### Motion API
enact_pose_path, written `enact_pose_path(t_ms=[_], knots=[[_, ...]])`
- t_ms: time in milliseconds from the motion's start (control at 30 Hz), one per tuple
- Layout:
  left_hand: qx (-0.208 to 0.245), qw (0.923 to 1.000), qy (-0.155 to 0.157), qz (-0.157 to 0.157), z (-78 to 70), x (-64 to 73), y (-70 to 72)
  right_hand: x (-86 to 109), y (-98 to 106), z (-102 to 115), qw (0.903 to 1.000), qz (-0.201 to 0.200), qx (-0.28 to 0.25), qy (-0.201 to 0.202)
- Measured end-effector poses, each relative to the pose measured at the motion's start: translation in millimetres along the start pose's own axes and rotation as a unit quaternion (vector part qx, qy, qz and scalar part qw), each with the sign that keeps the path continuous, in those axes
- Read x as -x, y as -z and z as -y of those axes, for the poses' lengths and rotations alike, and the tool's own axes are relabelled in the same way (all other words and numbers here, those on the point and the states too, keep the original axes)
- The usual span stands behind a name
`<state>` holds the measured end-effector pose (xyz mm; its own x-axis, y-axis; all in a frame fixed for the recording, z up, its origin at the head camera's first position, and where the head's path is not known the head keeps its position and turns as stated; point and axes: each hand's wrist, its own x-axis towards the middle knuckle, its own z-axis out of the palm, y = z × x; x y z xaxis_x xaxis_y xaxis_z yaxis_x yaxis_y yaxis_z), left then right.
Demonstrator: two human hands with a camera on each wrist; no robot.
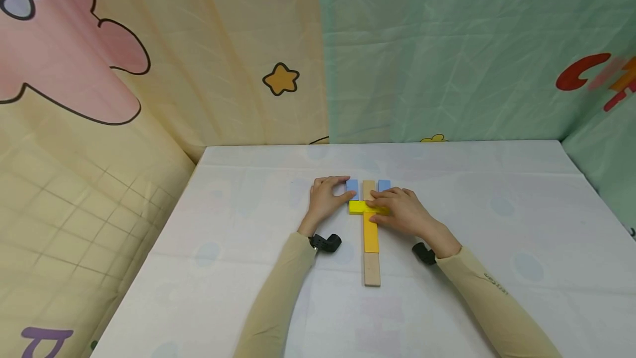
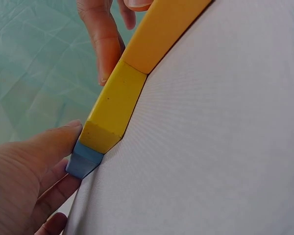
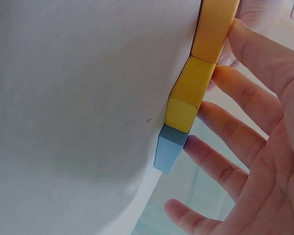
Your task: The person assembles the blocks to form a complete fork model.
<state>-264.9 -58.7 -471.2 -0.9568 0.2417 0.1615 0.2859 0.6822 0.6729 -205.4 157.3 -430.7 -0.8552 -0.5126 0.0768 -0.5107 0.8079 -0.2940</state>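
Wooden blocks lie flat on the table in a cross-like layout. My left hand [image 1: 325, 202] pinches the left blue block [image 1: 352, 187] between thumb and fingers, beside the left part of the yellow crosspiece [image 1: 355, 208]. In the left wrist view that blue block [image 2: 84, 160] meets the yellow block's end. My right hand [image 1: 404, 213] has its fingers spread, fingertips resting on the yellow and orange blocks and at the edge of the right blue block [image 1: 384, 184]. It partly hides the crosspiece's right half. The orange block [image 1: 370, 233] runs down from the crosspiece.
A plain wood block [image 1: 371, 269] continues the stem toward me. Another plain wood block [image 1: 368, 188] stands between the two blue ones. The white table [image 1: 223, 225] ends at a patterned curtain [image 1: 427, 59] behind. Black wrist cameras [image 1: 327, 243] are strapped under both sleeves.
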Motion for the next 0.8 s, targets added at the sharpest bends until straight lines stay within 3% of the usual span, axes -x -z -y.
enact_pose_path(t_ms=[800], knots=[[0.006, 1.0000, 0.003, 0.000, -1.1, 0.3, 0.5, -1.4, 0.1, -1.7, 1.0000, 0.006, 0.002, 0.001]])
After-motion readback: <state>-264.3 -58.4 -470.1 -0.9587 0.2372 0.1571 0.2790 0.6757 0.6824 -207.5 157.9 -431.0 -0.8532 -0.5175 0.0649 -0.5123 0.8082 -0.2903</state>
